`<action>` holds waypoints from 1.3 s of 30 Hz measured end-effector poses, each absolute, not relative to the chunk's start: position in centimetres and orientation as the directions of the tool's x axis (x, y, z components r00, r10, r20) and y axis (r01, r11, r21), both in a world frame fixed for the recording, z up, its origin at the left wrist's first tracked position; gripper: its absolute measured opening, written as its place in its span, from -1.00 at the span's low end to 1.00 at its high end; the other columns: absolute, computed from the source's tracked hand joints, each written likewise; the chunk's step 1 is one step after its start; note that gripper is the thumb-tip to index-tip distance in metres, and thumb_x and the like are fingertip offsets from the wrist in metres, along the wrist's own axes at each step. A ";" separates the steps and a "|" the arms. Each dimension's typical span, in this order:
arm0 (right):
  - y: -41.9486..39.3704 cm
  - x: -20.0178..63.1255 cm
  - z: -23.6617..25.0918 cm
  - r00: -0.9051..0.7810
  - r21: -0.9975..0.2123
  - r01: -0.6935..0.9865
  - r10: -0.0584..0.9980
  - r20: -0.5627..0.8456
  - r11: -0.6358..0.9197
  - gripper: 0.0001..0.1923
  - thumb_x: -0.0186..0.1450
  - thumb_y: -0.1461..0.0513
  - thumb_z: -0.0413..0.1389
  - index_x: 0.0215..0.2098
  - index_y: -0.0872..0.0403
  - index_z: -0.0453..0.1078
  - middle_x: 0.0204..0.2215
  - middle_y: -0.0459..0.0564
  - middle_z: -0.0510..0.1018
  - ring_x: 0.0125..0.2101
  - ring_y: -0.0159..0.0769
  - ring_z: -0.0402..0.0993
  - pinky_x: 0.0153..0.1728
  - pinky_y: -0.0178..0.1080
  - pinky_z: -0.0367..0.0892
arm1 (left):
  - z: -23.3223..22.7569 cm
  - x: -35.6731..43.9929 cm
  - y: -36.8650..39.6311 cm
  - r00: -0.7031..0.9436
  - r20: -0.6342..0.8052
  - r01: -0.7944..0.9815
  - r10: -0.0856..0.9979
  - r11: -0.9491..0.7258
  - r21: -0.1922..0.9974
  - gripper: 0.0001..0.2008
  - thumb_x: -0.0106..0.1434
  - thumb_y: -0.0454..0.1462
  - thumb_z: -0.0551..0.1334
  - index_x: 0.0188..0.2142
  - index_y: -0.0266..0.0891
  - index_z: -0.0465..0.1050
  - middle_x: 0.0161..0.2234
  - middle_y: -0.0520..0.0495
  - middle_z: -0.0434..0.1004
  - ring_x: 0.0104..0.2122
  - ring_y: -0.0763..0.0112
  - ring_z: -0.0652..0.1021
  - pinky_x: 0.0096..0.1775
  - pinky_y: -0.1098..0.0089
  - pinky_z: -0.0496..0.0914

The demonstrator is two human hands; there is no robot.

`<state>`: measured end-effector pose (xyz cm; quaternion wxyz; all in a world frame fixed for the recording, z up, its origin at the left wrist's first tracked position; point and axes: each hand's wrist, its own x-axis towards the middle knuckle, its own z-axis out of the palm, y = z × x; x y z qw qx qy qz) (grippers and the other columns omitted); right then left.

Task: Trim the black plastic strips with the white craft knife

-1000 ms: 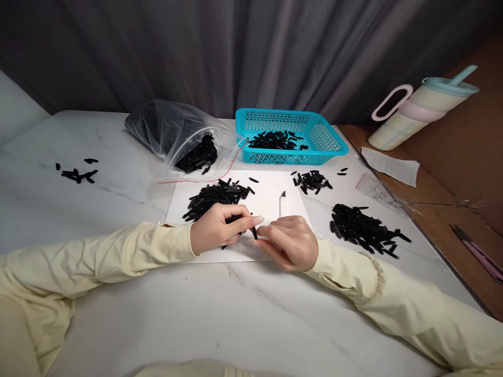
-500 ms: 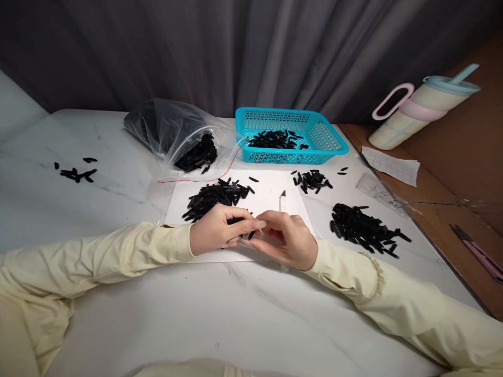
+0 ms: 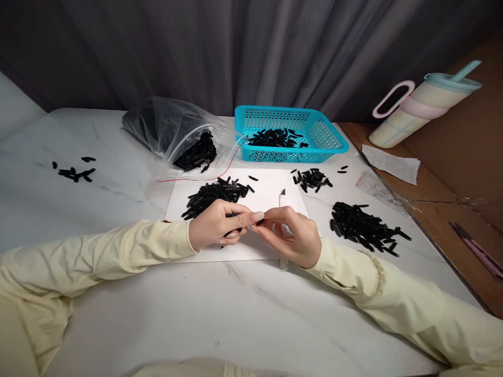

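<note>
A: In the head view, what is the left hand (image 3: 218, 225) doing?

B: It is curled snugly around a few black pieces (image 3: 234, 229), which show below the thumb; it sits over the white sheet (image 3: 271, 180), just on the near side of a heap of black slivers (image 3: 216, 196).

A: And the right hand (image 3: 296, 235)?

B: Its thumb and index finger are in a narrow pinch on one dark piece (image 3: 259, 223), close by the left thumb tip; the piece is mostly hidden, so I cannot tell whether the left fingers grip it too; a white-handled knife (image 3: 283, 200) lies partly under this hand, its dark tip to the far side.

A: What lies around them?

B: On the far side, a clear bag (image 3: 168, 123) with black contents, left of a blue basket (image 3: 291, 151) with more slivers; to the right, a small pile (image 3: 313, 179) and a larger, nearer pile (image 3: 363, 229); to the left, a scattered few (image 3: 74, 174); at the far right, a tumbler (image 3: 396, 128).
</note>
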<state>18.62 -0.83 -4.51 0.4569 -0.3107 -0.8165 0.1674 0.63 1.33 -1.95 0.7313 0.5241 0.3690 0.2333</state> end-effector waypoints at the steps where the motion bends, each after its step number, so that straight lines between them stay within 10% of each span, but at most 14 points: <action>1: -0.8 18.6 -4.4 -0.377 -0.552 0.379 0.669 0.641 0.743 -0.87 0.25 0.31 0.11 -0.28 0.08 0.21 -0.60 -0.16 0.44 -0.68 -0.54 0.26 -0.71 -0.48 0.18 | -1.9 0.7 1.3 0.612 -0.294 0.045 0.734 0.339 0.940 -0.72 0.07 -0.15 0.31 -0.51 -0.35 0.38 -0.76 0.22 0.08 -0.82 0.74 0.13 -0.75 0.60 -0.03; 18: -1.8 20.2 -3.9 -0.410 -0.712 0.342 0.780 0.474 0.613 -0.87 0.32 0.35 -0.02 -0.16 0.10 0.25 -0.41 -0.03 0.60 -0.56 -0.45 0.50 -0.55 -0.41 0.41 | -2.3 0.4 1.1 0.639 -0.175 0.008 0.749 0.221 0.975 -0.76 0.21 -0.22 0.17 -0.38 -0.41 0.47 -0.72 0.20 0.10 -0.79 0.74 0.12 -0.74 0.60 -0.02; 39: -2.0 20.5 -4.6 -0.416 -0.305 0.483 0.521 0.746 0.821 -0.83 0.24 0.43 0.06 -0.22 0.10 0.33 -0.51 -0.08 0.57 -0.60 -0.42 0.45 -0.58 -0.39 0.33 | -2.3 0.5 0.6 0.682 -0.193 0.091 0.706 0.180 0.980 -0.66 0.27 -0.13 0.07 -0.42 -0.37 0.43 -0.71 0.17 0.15 -0.80 0.72 0.12 -0.75 0.60 0.02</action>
